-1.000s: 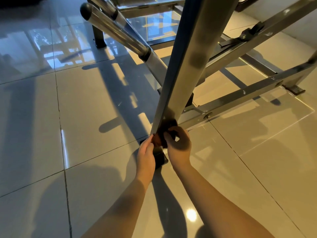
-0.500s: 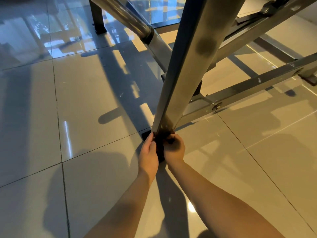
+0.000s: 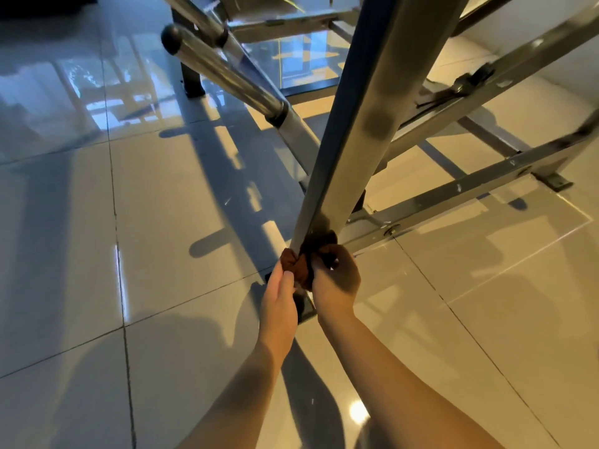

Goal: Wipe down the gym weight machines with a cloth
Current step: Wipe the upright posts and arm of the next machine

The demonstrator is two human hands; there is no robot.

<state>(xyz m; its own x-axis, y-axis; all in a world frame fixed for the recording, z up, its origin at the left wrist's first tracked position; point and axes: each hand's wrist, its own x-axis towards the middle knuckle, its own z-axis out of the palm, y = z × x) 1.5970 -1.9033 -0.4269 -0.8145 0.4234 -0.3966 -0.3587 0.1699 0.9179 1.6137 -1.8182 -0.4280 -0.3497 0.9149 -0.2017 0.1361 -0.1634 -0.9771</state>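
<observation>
Glossy pale floor tiles (image 3: 168,228) mirrored window light and carried long shadows of the machine's frame. From them rose a grey slanted post (image 3: 363,124) on a black foot (image 3: 306,311), with a chrome bar (image 3: 227,76) behind it and a low rail (image 3: 470,186) running off to the right. At the post's lower end a brown cloth (image 3: 296,265) was wrapped round the metal. The left hand (image 3: 278,299) pinched one end and the right hand (image 3: 337,280) gripped the other, fingers curled.

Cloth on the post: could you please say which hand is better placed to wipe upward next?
Probably the right hand: its fingers curl over the brown cloth against the post; the left hand only pinches one end.
</observation>
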